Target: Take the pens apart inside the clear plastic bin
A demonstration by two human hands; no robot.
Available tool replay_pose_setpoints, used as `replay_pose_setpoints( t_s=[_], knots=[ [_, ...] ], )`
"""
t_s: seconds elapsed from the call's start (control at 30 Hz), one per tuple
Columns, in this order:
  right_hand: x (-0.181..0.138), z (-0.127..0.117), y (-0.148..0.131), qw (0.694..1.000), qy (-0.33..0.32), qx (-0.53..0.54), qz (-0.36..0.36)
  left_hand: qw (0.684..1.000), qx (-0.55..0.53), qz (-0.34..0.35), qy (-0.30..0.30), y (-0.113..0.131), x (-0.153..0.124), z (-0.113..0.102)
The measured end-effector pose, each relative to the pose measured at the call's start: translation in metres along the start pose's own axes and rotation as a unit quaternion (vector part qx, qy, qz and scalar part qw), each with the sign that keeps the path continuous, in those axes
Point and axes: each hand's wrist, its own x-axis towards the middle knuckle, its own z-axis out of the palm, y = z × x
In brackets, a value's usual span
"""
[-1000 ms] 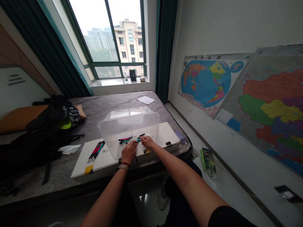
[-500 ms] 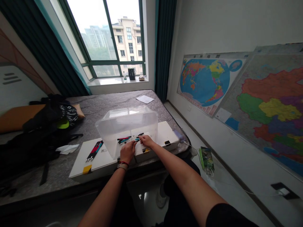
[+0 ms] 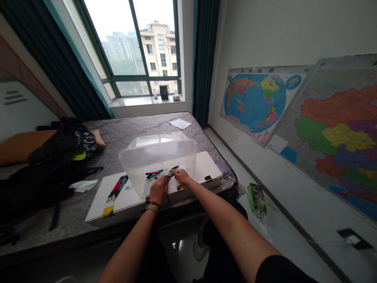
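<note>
A clear plastic bin (image 3: 159,151) lies on its side with its opening toward me. Several pens (image 3: 154,173), in red, black and teal, lie loose inside it. At the bin's mouth my left hand (image 3: 159,189) is closed, its fingertips pinching a dark pen (image 3: 170,175). Meeting it from the right, my right hand (image 3: 182,176) is also closed on this pen, and the fingers cover most of it. Left of the bin, a row of red and black pens (image 3: 117,188) lies side by side on a white box (image 3: 97,206).
The boxes and bin rest on a grey mattress (image 3: 118,131). A black bag (image 3: 38,173) and a crumpled tissue (image 3: 84,185) are at the left. A paper sheet (image 3: 180,124) lies behind the bin. On the floor at right stands a green box (image 3: 257,197) beside a cable.
My right hand has shifted very slightly left, closer to my left fingertips. The bin and the loose pens have stayed in place.
</note>
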Motion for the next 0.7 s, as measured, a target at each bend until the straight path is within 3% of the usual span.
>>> replay_pose_setpoints(
  t_s=[0.2, 0.47, 0.7],
  knots=[
    [-0.0023, -0.0012, -0.0022, 1.0, -0.011, 0.005, -0.013, 1.0, 0.018, -0.013, -0.006, 0.0031, 0.0005, -0.0041],
    [-0.003, -0.0026, -0.003, 1.0, -0.006, 0.022, -0.006, 0.995, 0.041, -0.061, -0.06, 0.0085, 0.0001, -0.0082],
    [-0.0045, -0.0022, -0.0045, 1.0, 0.009, 0.027, 0.001, 0.998, 0.029, -0.042, -0.034, 0.0093, 0.0, -0.008]
  ],
)
